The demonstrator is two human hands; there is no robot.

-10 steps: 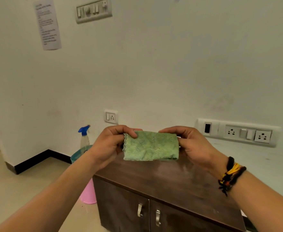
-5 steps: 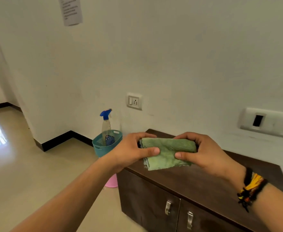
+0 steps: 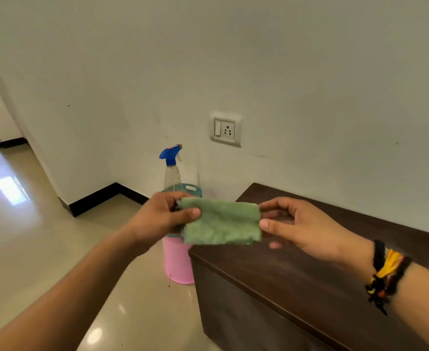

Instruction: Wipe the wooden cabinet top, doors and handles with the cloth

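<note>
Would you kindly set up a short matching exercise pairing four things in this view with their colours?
Things:
1. cloth held between the left hand and the right hand
2. spray bottle trigger head
3. cabinet top
4. bucket on the floor beside the cabinet

Colours:
A. dark brown
B. pink
C. green
D. blue

Pairs: 1-C, 2-D, 3-A, 4-B
</note>
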